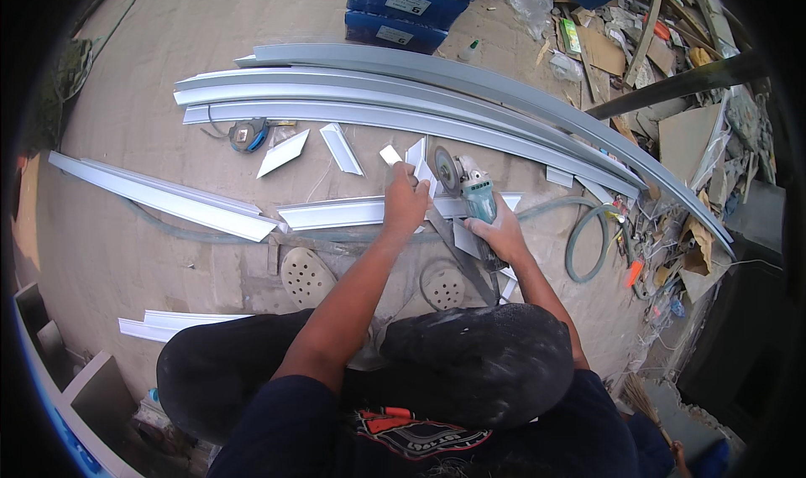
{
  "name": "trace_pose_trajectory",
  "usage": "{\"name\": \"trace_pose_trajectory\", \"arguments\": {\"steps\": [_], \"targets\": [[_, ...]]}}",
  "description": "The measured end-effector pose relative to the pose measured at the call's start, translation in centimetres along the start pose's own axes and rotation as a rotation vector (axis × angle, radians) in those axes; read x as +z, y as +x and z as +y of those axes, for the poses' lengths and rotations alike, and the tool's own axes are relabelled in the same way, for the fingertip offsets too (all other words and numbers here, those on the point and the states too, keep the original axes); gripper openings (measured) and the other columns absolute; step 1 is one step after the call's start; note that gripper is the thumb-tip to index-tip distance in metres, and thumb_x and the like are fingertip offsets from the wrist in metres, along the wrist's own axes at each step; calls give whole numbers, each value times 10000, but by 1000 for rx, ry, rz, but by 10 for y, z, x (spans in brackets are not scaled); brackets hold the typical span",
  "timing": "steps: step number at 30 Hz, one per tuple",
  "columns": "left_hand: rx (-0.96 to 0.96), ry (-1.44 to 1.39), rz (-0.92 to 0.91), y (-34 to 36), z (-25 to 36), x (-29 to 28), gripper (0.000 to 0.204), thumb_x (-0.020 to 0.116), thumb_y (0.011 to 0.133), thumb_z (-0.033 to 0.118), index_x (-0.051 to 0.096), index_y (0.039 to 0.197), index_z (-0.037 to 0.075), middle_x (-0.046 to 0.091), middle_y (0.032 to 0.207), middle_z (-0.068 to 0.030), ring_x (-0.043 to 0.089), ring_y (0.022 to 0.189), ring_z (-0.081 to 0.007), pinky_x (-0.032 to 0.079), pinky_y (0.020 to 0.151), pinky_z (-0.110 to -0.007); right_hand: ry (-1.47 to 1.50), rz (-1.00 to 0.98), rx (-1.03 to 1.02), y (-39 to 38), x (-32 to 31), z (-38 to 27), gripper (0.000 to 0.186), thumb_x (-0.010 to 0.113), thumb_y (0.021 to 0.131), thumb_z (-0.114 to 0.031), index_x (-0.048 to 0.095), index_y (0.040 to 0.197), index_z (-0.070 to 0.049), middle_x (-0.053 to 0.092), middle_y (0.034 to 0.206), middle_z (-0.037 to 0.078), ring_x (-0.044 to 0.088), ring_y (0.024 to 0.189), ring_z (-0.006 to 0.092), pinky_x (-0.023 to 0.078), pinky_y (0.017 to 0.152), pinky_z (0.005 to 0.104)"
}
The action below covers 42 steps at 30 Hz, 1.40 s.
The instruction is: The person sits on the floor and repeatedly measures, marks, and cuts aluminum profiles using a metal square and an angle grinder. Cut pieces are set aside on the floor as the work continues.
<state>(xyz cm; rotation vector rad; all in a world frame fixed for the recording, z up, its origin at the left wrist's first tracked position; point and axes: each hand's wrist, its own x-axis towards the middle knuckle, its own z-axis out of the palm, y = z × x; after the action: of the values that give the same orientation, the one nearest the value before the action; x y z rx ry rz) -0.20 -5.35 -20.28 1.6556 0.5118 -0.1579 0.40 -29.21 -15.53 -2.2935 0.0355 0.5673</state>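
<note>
My right hand (pixel 502 233) is wrapped round the body of a teal and black angle grinder (pixel 478 194). Its round cutting disc (pixel 447 170) stands upright, facing my left hand (pixel 407 199). The left fingers are closed on a short white piece of trim (pixel 417 155), close beside the disc; whether the two touch I cannot tell. Another small white end (pixel 390 154) shows above those fingers. Under both hands, a longer white trim length (pixel 336 214) lies across the floor, and a dark flat bar (pixel 457 255) runs down toward my knees.
Long white trim strips (pixel 336 83) lie beyond my hands. Two offcuts (pixel 284 152) and a tape measure (pixel 248 135) are near them. A hose (pixel 579 260) curls at right, before a heap of debris (pixel 663 50). Blue boxes (pixel 395 33) stand at the back.
</note>
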Motion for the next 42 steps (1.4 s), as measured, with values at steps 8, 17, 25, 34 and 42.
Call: {"name": "trace_pose_trajectory", "arguments": {"steps": [8, 17, 25, 34, 42], "targets": [[-75, -244, -345, -29, 34, 0, 503, 625, 1000, 7, 441, 1468, 35, 641, 1200, -178, 740, 838, -241, 665, 696, -351, 1190, 179, 219, -45, -12, 5, 552, 815, 944, -333, 592, 1343, -24, 744, 1015, 136, 770, 730, 243, 653, 621, 378], [613, 295, -527, -114, 42, 45, 415, 817, 950, 56, 559, 1272, 12, 659, 1038, -125, 661, 861, -240, 555, 843, -393, 1956, 313, 218, -63, -16, 7, 529, 729, 945, -478, 678, 1072, 33, 739, 919, 169, 745, 721, 288, 656, 666, 426], [570, 449, -479, -144, 42, 55, 364, 865, 969, 186, 604, 1178, 42, 699, 939, -193, 647, 856, -245, 530, 816, -384, 2052, 369, 166, -74, -4, 60, 548, 744, 953, -479, 672, 1129, 35, 749, 980, 181, 759, 767, 307, 668, 713, 440], [-11, 45, -166, -36, 45, -46, 451, 569, 1158, 446, 631, 1337, 37, 620, 823, -50, 545, 538, -116, 417, 468, -261, 1674, 772, 393, -178, -24, 232, 575, 729, 988, -503, 685, 1201, 30, 764, 928, 165, 768, 735, 292, 657, 661, 413], [-174, -223, -247, -28, 47, -26, 441, 703, 1083, 127, 532, 1468, 0, 694, 1240, -154, 784, 1011, -276, 723, 843, -354, 1894, 1008, 246, -200, -8, 328, 576, 680, 1013, -501, 703, 1197, 44, 770, 944, 165, 767, 803, 287, 671, 742, 405]]}}
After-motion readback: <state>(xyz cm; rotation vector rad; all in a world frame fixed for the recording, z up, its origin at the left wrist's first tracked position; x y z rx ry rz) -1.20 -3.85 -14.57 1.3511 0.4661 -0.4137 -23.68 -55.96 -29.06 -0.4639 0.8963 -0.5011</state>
